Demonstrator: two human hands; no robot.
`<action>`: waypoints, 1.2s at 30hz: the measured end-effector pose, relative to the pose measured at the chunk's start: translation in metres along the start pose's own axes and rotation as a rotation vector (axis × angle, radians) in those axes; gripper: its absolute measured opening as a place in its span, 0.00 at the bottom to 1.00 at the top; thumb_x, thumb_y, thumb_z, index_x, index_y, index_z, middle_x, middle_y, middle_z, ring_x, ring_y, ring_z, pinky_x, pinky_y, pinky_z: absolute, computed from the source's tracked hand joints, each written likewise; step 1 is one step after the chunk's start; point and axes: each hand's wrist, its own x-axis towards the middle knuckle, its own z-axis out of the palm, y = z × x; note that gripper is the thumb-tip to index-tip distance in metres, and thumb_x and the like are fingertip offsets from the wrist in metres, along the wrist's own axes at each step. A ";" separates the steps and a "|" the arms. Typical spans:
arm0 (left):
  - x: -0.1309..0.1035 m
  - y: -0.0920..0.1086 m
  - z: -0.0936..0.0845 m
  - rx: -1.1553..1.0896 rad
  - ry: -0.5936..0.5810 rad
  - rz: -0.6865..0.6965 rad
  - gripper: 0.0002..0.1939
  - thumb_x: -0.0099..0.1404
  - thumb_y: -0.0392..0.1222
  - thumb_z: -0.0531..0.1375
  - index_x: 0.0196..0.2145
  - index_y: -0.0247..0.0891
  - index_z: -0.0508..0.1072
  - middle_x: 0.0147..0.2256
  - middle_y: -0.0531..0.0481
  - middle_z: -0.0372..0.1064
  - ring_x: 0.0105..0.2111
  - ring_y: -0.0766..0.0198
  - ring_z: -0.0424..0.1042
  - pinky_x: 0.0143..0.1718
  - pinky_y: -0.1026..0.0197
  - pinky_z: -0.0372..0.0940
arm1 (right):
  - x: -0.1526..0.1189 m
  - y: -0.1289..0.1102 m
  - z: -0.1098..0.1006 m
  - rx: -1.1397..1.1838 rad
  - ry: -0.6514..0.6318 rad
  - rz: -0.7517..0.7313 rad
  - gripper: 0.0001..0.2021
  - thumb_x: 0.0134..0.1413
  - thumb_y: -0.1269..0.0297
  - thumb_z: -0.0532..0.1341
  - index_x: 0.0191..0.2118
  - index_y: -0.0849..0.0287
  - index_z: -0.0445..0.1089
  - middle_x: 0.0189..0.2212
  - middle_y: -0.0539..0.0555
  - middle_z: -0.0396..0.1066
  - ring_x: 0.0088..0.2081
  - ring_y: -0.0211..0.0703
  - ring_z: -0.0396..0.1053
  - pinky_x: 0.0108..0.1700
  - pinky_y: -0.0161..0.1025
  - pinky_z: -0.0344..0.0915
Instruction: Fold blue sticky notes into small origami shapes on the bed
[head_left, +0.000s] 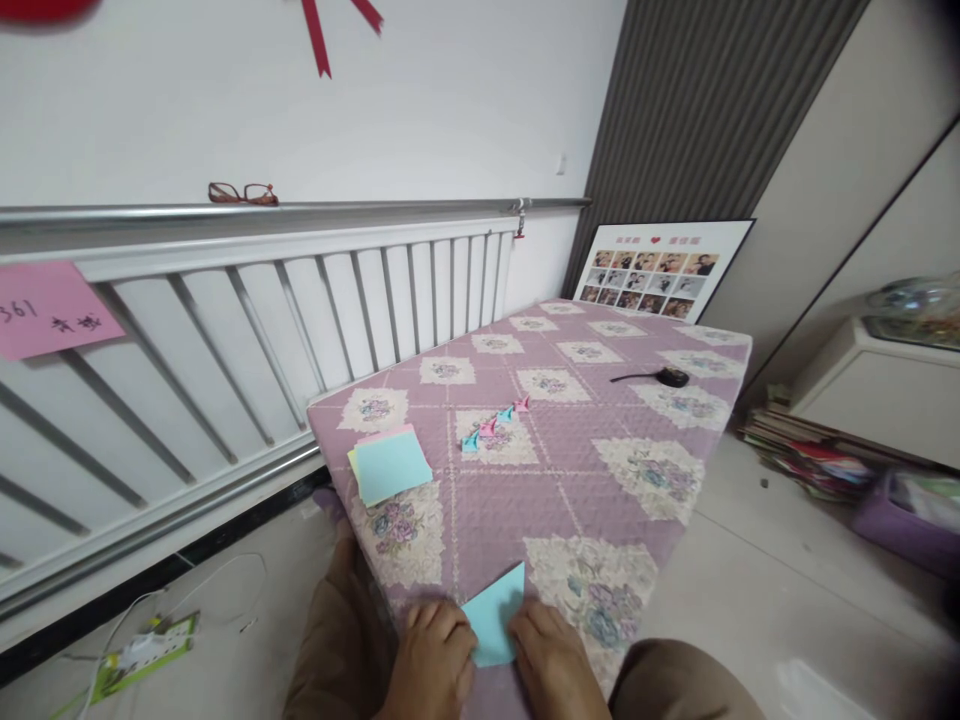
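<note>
A light-blue sheet of paper (493, 622), folded to a pointed shape, lies at the near end of the table between my hands. My left hand (436, 652) has its fingers bent and closed on the paper's left edge. Along the right edge, my right hand (553, 652) grips the paper, its thumb largely hidden. Beyond them, several small folded paper figures (488, 428), blue and pink by turns, stand in a slanting row. A stack of square paper (391, 466), blue on top with yellow and pink edges showing, rests near the left table edge.
A purple floral tablecloth (566, 470) covers the table. A black ladle-like utensil (671, 377) lies at its far right. The white radiator (375, 310) runs along the left, with glasses (242, 194) on the pipe above. A power strip (146, 655) lies on the floor.
</note>
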 end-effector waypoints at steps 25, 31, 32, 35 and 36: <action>0.037 0.002 -0.023 0.010 -0.117 -0.365 0.09 0.61 0.45 0.59 0.25 0.39 0.70 0.31 0.51 0.68 0.36 0.60 0.65 0.37 0.60 0.51 | -0.001 -0.003 0.005 0.017 0.060 0.029 0.08 0.56 0.64 0.58 0.27 0.55 0.66 0.28 0.52 0.66 0.33 0.45 0.65 0.34 0.40 0.56; 0.046 0.001 -0.027 0.074 -0.222 -0.418 0.11 0.59 0.49 0.60 0.26 0.40 0.72 0.32 0.51 0.70 0.36 0.61 0.66 0.37 0.60 0.51 | 0.001 -0.002 0.008 -0.025 0.112 0.045 0.08 0.53 0.64 0.61 0.24 0.55 0.65 0.27 0.52 0.65 0.31 0.45 0.64 0.32 0.39 0.55; 0.047 0.002 -0.027 0.085 -0.229 -0.418 0.11 0.59 0.50 0.60 0.26 0.40 0.72 0.32 0.52 0.70 0.36 0.61 0.66 0.36 0.60 0.52 | 0.001 -0.002 0.008 -0.026 0.105 0.056 0.08 0.52 0.65 0.61 0.24 0.55 0.65 0.27 0.52 0.65 0.32 0.45 0.64 0.32 0.39 0.55; 0.049 0.003 -0.029 0.121 -0.227 -0.410 0.11 0.60 0.50 0.60 0.27 0.40 0.72 0.32 0.52 0.70 0.35 0.61 0.67 0.36 0.60 0.52 | 0.003 -0.001 0.008 -0.018 0.054 0.093 0.08 0.52 0.65 0.60 0.23 0.55 0.66 0.28 0.53 0.66 0.33 0.45 0.64 0.33 0.39 0.56; 0.049 0.004 -0.030 0.132 -0.229 -0.409 0.11 0.60 0.50 0.60 0.27 0.40 0.72 0.31 0.52 0.71 0.34 0.61 0.67 0.35 0.60 0.52 | 0.004 -0.001 0.007 -0.015 0.039 0.104 0.08 0.52 0.65 0.60 0.23 0.55 0.66 0.28 0.53 0.67 0.33 0.45 0.65 0.33 0.39 0.56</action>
